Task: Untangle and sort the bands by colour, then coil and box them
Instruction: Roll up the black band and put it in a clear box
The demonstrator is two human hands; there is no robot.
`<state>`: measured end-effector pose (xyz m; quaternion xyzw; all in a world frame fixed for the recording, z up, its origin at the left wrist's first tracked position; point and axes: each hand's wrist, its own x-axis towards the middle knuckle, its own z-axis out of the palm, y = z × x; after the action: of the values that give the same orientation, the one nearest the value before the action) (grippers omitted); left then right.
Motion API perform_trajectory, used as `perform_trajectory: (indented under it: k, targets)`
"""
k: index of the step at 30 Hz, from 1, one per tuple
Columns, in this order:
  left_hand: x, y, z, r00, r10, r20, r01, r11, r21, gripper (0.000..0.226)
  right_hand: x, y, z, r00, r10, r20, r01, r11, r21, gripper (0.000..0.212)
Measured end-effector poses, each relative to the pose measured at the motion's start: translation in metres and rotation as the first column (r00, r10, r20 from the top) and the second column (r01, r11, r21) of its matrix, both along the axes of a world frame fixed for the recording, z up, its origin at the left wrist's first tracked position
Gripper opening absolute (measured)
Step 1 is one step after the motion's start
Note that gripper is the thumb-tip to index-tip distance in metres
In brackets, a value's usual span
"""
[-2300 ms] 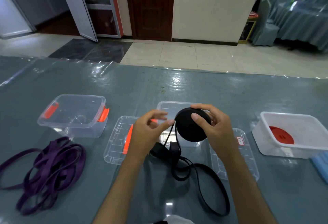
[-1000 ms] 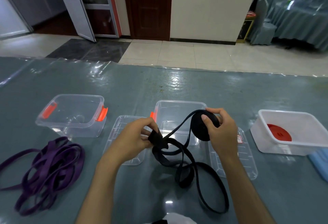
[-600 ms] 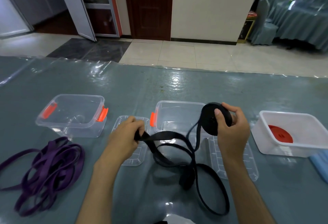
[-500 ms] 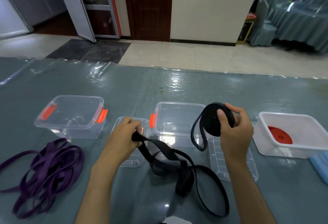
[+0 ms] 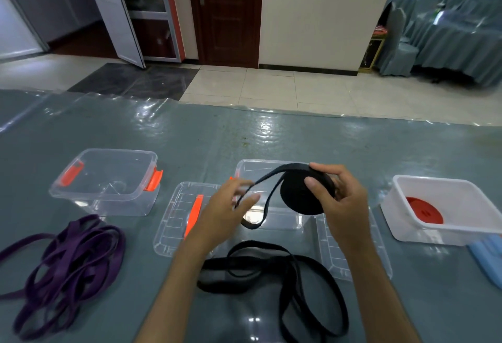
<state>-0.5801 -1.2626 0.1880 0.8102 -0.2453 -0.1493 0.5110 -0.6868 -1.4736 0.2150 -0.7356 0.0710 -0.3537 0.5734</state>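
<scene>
I hold the black coil in my right hand, thumb pressed on its flat face and fingers curled round its far rim, above the middle clear box. My left hand pinches the black band where it leaves the top of the coil; from there the strap droops in a slack loop, and the remaining length lies in loose turns on the table just in front of me.

This webbing looks soft, flat and light, so I judge it will twist or fold over itself easily. The coil has no core that I can see, so the wound layers could telescope out sideways if I ease my thumb off. The best grip, I think, is what I have: thumb and fingers squeezing both flat faces, while the other hand feeds the strap flat under a little tension.

The purple band sits in a loose heap on my left, apart from the black one, so sorting looks done and it waits for coiling. 2 clear boxes stand open, the left one with orange clips, and 2 lids lie beside them. A white tub with a red disc inside is on my right.
</scene>
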Motion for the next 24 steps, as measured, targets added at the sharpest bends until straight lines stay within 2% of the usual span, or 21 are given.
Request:
perform_trajectory:
  k: [1, 3, 5, 7, 11, 17, 21, 24]
  targets:
    - [-0.002, -0.004, 0.006, 0.999, 0.033, 0.004, -0.032, 0.990, -0.139, 0.035, -0.001, 0.000, 0.001, 0.999, 0.040, -0.005, -0.040, 0.999, 0.003, 0.028]
    - [-0.003, -0.010, 0.015, 0.999, 0.018, 0.044, -0.005, 0.962, -0.274, 0.040, -0.002, 0.001, 0.003, 0.993, 0.121, -0.005, -0.121, 0.993, -0.010, 0.025]
    - [-0.004, -0.014, 0.021, 0.993, -0.081, 0.084, 0.105, 0.939, -0.327, 0.042, -0.002, 0.002, 0.004, 0.980, 0.196, -0.021, -0.197, 0.980, -0.039, 0.026]
    - [-0.005, -0.018, 0.021, 0.982, -0.134, 0.131, 0.176, 0.901, -0.396, 0.033, -0.001, 0.003, 0.004, 0.969, 0.246, -0.036, -0.247, 0.967, -0.058, 0.029]
    - [-0.009, -0.020, 0.019, 0.986, -0.086, 0.144, 0.151, 0.830, -0.537, 0.026, 0.000, 0.006, 0.008, 0.969, 0.247, -0.011, -0.247, 0.964, -0.103, 0.032]
    - [-0.016, -0.020, 0.015, 0.991, -0.130, 0.022, 0.116, 0.778, -0.617, 0.044, -0.005, 0.009, 0.016, 0.972, 0.235, 0.018, -0.235, 0.971, 0.040, 0.020]
    - [-0.015, -0.017, 0.019, 0.999, -0.048, 0.016, 0.046, 0.746, -0.664, 0.036, -0.008, -0.002, 0.024, 0.899, 0.423, -0.112, -0.403, 0.900, 0.163, 0.026]
    - [-0.022, -0.023, 0.014, 0.998, -0.055, -0.035, 0.016, 0.728, -0.686, 0.040, -0.009, -0.010, 0.032, 0.885, 0.438, -0.158, -0.423, 0.898, 0.122, 0.020]
